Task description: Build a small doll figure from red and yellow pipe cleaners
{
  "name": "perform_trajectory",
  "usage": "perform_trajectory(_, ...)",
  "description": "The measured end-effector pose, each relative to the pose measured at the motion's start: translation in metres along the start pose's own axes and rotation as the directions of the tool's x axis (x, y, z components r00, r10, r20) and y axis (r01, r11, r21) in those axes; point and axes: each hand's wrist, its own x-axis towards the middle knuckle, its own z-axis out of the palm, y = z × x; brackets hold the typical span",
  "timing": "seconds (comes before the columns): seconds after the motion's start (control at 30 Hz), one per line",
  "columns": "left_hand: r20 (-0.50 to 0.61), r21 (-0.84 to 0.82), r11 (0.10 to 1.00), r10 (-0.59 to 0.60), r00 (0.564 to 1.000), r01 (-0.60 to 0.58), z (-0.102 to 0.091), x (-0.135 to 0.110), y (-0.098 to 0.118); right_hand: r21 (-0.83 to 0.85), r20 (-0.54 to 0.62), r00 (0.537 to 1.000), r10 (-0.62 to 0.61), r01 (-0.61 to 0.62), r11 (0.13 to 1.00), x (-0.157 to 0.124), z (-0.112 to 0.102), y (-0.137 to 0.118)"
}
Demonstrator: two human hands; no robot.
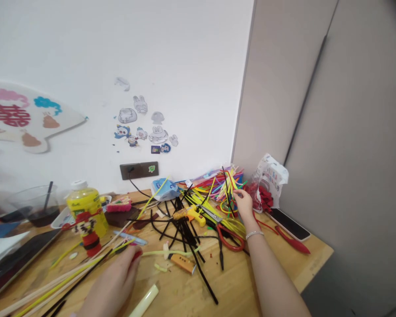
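Observation:
My right hand (243,203) reaches far across the wooden table (237,281) into a heap of coloured pipe cleaners (222,187) by the wall corner, with its fingers pinched on a strand. A bracelet circles that wrist. My left hand (117,277) rests low near the front edge, fingers curled over a small red item (137,255) beside long yellow and beige pipe cleaners (66,277). Black pipe cleaners (185,233) sprawl between the hands, with red-handled scissors (226,233) and a yellow glue gun (189,215) on them.
A yellow drink bottle (86,207) stands behind a small red figure (89,235) at left. A plastic cup with a straw (39,204) and a tablet (16,259) sit far left. A bag of red pieces (267,185) and a phone (288,224) lie at the right edge.

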Motion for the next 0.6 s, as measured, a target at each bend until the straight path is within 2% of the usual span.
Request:
perform_trajectory(0.23,0.065,-0.002,1.000,0.004,0.998,-0.004,0.001,0.003,-0.004,-0.030,-0.137,0.989,-0.059,0.056,0.998,0.001,-0.011,-0.015)
perform_trajectory(0.6,-0.028,0.031,0.999,0.037,0.999,-0.037,-0.005,-0.005,0.009,-0.156,-0.289,0.946,-0.149,0.107,0.982,0.001,-0.033,-0.053)
